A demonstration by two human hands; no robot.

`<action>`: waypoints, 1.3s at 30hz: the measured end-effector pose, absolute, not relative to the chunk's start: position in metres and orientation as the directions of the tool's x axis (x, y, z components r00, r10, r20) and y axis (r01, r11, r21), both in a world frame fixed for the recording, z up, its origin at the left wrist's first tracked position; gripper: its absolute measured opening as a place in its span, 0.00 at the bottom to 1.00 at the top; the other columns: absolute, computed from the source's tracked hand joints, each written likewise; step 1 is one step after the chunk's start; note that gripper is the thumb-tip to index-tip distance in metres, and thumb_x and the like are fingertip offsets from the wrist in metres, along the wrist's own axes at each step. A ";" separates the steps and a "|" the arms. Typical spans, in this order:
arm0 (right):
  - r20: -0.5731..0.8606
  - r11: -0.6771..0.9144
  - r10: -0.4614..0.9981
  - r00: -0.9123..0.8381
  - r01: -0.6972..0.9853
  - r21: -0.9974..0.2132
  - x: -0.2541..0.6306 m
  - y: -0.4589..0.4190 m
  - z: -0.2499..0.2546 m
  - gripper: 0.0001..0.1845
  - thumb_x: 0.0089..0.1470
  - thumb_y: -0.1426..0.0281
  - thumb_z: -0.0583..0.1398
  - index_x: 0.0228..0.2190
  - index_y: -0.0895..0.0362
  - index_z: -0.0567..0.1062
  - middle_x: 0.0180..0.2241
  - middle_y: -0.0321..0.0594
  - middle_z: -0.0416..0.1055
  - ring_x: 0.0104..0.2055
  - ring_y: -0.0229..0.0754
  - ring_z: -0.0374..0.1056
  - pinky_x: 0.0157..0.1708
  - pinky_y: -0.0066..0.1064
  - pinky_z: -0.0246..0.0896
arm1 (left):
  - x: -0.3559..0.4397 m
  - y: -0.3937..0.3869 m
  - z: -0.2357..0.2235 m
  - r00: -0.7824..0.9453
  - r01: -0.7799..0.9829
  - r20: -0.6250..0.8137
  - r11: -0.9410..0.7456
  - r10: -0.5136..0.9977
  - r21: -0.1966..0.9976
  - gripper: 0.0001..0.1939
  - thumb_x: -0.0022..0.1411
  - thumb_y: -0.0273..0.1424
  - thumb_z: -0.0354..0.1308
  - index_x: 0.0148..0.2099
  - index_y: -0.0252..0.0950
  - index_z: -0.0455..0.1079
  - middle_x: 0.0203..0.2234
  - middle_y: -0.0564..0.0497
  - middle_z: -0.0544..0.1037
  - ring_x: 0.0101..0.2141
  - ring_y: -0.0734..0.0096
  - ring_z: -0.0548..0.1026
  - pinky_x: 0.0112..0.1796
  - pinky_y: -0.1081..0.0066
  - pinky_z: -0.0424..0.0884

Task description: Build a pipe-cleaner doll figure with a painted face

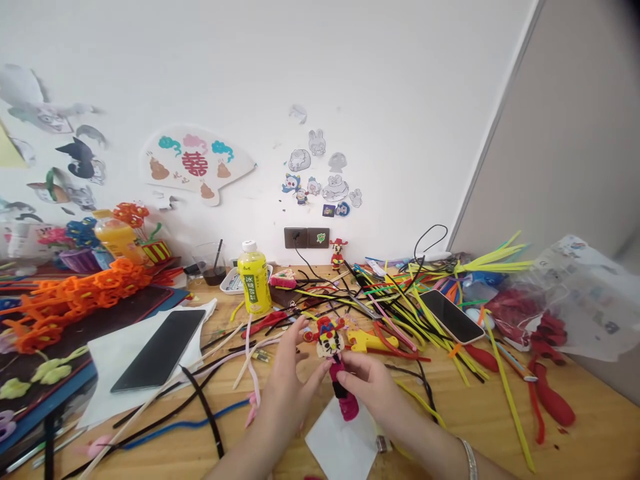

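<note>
A small pipe-cleaner doll (pixel 329 345) stands upright in front of me, with a red hat, a pale face with black whisker-like lines and a magenta and black body. My right hand (pixel 369 385) pinches its body between thumb and fingers. On the other side, my left hand (pixel 286 373) is open, its fingers spread around the doll's left side and the thumb tip at or near its neck. Below the doll lies a white square of paper (pixel 343 443). A yellow glue gun (pixel 373 341) rests just behind the doll.
Loose pipe cleaners (pixel 385 287) cover the table's back and right. Around them are a yellow drink bottle (pixel 254 280), a dark phone (pixel 160 350) on white paper, another phone (pixel 453 317), red-handled pliers (pixel 553 397), orange pipe-cleaner flowers (pixel 100 290) and a similar red doll (pixel 338 255) near the wall.
</note>
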State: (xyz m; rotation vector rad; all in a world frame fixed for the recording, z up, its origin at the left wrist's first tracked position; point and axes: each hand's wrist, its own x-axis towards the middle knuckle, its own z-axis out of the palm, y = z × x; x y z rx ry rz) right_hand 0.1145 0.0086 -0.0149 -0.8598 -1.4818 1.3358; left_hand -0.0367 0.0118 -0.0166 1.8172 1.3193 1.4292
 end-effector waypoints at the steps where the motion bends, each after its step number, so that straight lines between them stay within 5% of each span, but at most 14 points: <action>1: 0.182 0.168 0.930 -0.318 -0.070 -0.983 0.115 0.009 -0.015 0.13 0.48 0.66 0.58 0.35 0.59 0.74 0.32 0.40 0.72 0.36 0.42 0.67 0.37 0.31 0.60 | -0.039 0.012 -0.015 0.030 0.474 0.515 -0.466 0.857 0.748 0.27 0.54 0.33 0.55 0.55 0.44 0.53 0.52 0.44 0.60 0.51 0.58 0.61 0.46 0.58 0.65; 5: 0.198 0.197 0.928 -0.315 -0.036 -0.980 0.114 0.008 -0.017 0.10 0.47 0.68 0.58 0.32 0.60 0.74 0.30 0.39 0.71 0.33 0.40 0.66 0.34 0.30 0.60 | -0.044 0.013 -0.010 0.142 0.625 0.594 -0.537 0.792 0.566 0.20 0.55 0.32 0.53 0.51 0.43 0.62 0.50 0.45 0.65 0.51 0.57 0.62 0.50 0.57 0.59; 10: 0.229 0.247 0.927 -0.298 0.026 -0.969 0.114 0.007 -0.017 0.08 0.47 0.71 0.57 0.31 0.60 0.74 0.30 0.40 0.71 0.33 0.40 0.65 0.34 0.30 0.60 | -0.043 0.013 -0.007 0.106 0.552 0.479 -0.453 0.871 0.700 0.25 0.52 0.31 0.55 0.54 0.42 0.58 0.51 0.45 0.65 0.52 0.58 0.61 0.51 0.57 0.57; 16: 0.257 0.284 0.916 -0.308 0.045 -0.958 0.116 0.005 -0.012 0.09 0.47 0.72 0.56 0.32 0.59 0.75 0.32 0.40 0.71 0.36 0.41 0.66 0.37 0.30 0.60 | -0.039 0.017 -0.011 0.074 0.114 0.189 -0.197 0.979 0.974 0.38 0.48 0.31 0.59 0.59 0.41 0.46 0.51 0.41 0.65 0.46 0.60 0.68 0.44 0.61 0.65; 20: 0.238 0.253 0.925 -0.297 0.013 -0.967 0.116 0.004 -0.011 0.11 0.47 0.69 0.57 0.34 0.59 0.75 0.32 0.41 0.71 0.37 0.42 0.66 0.38 0.31 0.61 | -0.032 0.018 -0.011 0.196 -0.121 0.072 -0.049 0.978 0.991 0.28 0.46 0.35 0.61 0.51 0.37 0.60 0.39 0.45 0.75 0.38 0.62 0.73 0.39 0.65 0.69; 25: 0.244 0.242 0.934 -0.260 -0.039 -0.969 0.115 0.006 -0.017 0.13 0.49 0.64 0.57 0.34 0.58 0.74 0.34 0.41 0.72 0.39 0.43 0.67 0.40 0.33 0.61 | -0.028 0.011 -0.004 0.164 -0.019 0.078 -0.076 0.983 0.997 0.13 0.46 0.37 0.60 0.34 0.37 0.72 0.32 0.48 0.78 0.38 0.59 0.73 0.36 0.67 0.70; 39: 0.360 0.378 0.926 -0.118 0.240 -0.894 0.111 0.003 -0.020 0.09 0.50 0.69 0.54 0.21 0.59 0.67 0.23 0.35 0.62 0.27 0.36 0.59 0.27 0.25 0.55 | -0.020 0.005 -0.009 0.195 0.012 0.178 -0.184 0.965 0.983 0.11 0.49 0.36 0.58 0.33 0.35 0.73 0.31 0.47 0.78 0.35 0.61 0.73 0.39 0.68 0.67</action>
